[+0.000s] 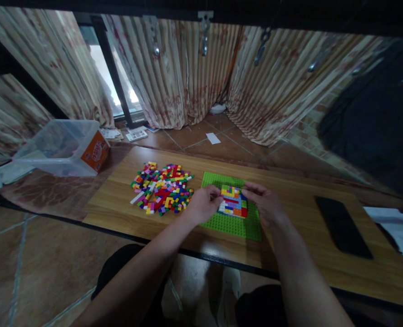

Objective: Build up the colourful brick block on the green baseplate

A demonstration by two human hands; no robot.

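A multicoloured block of toy building bricks (233, 203) sits on a green baseplate (233, 227), on the wooden table. At the block's left edge, my left hand (204, 203) has its fingers curled, with thumb and index finger against the bricks. My right hand (264, 204) grips the upper right edge, its thumb and fingers bent around that corner. Both fingertips partly cover the bricks they touch, so any small loose brick between them is hidden. Left of the baseplate lies a spread pile of loose bricks (164, 188) in many colours.
A clear plastic bin (61, 159) with an orange label stands beyond the table's left end. Toward the right lies a dark flat object (342, 227), with white paper (397, 229) beside it. Curtains (188, 77) hang behind, and metal fittings dangle from a dark bar overhead.
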